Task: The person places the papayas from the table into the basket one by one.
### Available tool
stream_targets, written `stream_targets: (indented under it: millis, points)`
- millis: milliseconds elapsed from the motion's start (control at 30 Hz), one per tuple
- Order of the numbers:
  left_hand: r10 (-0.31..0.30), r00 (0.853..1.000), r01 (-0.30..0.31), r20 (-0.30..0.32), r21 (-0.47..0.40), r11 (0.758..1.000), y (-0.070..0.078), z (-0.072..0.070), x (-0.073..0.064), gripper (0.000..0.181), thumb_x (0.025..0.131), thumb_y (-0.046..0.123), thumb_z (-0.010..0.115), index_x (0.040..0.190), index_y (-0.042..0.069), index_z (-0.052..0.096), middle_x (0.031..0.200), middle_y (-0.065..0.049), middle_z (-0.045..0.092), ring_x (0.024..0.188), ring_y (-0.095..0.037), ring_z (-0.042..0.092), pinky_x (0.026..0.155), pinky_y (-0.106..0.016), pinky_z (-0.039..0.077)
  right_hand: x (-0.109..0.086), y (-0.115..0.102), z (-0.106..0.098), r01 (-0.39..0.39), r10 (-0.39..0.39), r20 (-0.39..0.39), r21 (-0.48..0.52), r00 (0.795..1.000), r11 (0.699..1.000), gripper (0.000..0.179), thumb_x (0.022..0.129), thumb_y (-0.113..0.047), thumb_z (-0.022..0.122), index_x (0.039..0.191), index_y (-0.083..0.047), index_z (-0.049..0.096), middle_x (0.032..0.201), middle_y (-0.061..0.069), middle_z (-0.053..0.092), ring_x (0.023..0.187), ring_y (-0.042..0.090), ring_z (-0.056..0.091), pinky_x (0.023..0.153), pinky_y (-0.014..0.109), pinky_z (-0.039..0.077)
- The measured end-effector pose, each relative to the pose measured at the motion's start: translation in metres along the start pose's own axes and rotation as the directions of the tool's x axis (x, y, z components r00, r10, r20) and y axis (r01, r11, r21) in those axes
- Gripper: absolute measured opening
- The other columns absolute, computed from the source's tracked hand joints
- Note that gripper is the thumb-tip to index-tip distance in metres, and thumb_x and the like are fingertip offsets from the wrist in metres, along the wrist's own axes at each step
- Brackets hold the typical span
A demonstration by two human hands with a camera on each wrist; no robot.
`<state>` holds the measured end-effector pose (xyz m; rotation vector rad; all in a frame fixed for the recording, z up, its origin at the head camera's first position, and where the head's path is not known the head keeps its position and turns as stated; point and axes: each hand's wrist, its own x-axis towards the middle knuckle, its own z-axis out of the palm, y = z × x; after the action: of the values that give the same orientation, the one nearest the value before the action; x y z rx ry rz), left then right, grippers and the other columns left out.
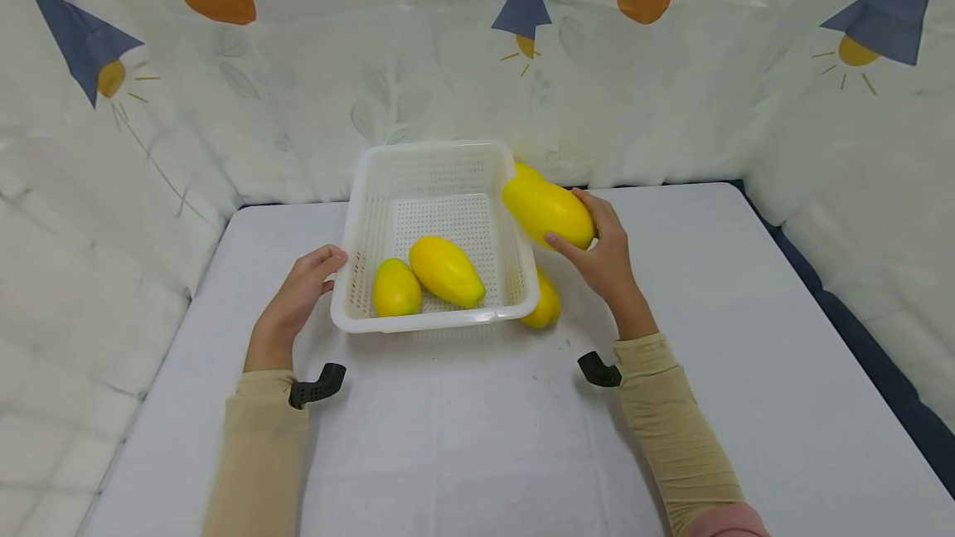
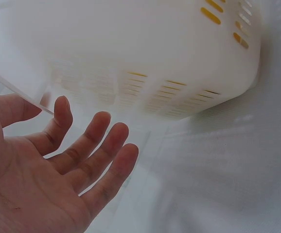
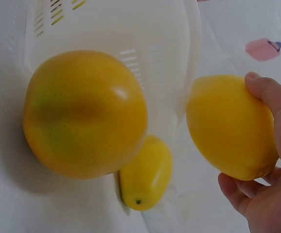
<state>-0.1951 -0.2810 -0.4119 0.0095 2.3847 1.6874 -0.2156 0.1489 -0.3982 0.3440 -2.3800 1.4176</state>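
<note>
Tan sleeves (image 1: 257,471) lie nearest, over the white desk (image 1: 477,446). With my left grip (image 1: 298,288) I seem to pinch the left rim of a white basket (image 1: 433,323), while my right grip (image 1: 600,251) is closed round a yellow fruit (image 1: 548,210) at its right rim. I judge this a loading step; the next move calls for clearing that rim. Inside, towards me, sit a small fruit (image 1: 397,288) and a longer fruit (image 1: 446,272); outside, by the right wall, a near fruit (image 1: 549,302) and a far fruit (image 1: 528,171).
</note>
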Motion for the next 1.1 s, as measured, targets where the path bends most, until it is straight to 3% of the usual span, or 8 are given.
stream_targets:
  millis: [1100]
  points:
    - [0.005, 1.0, -0.005, -0.001, -0.019, 1.0, 0.001, 0.001, 0.0, 0.045, 0.102, 0.045, 0.041, 0.114, 0.002, 0.049, 0.117, 0.003, 0.052, 0.114, -0.01, 0.043, 0.102, -0.037, 0.035, 0.003, -0.021, 0.012, 0.082, -0.08, 0.05, -0.05, 0.996, 0.995, 0.073, 0.08, -0.032, 0.078, 0.142, -0.018, 0.044, 0.139, 0.006, 0.047, 0.117, 0.022, 0.049, 0.099, 0.043, 0.044]
